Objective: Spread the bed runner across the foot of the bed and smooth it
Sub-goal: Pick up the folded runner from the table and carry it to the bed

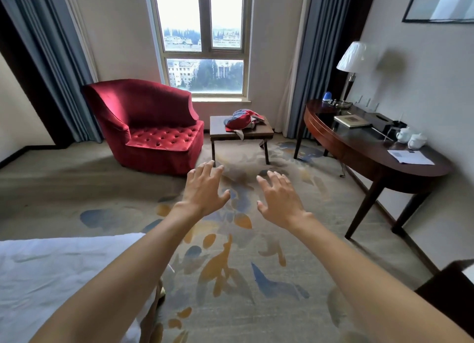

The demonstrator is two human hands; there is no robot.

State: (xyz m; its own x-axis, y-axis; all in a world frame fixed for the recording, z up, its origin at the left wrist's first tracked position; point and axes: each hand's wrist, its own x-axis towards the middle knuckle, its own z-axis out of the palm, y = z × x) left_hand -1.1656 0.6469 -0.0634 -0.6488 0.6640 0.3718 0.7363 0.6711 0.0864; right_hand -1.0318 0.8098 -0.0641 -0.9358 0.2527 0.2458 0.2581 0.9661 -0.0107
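Red-blue bed runner [242,119] bunched on side table [265,131] | hands spread, empty: left hand [205,192], right hand [279,199]

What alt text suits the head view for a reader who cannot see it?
Open, empty left hand and right hand reach over patterned carpet toward a crumpled red-and-blue cloth on a small dark wooden table, beside a red velvet armchair; white-sheeted bed at lower left.

Daylight enters a tall window [202,42] between grey-blue curtains [59,68], a red tufted armchair [151,127] standing near it on beige carpet [243,278] patterned with blue and orange leaves. A dark half-round desk [359,142] along the right wall [423,86] bears a white-shaded lamp [355,57].
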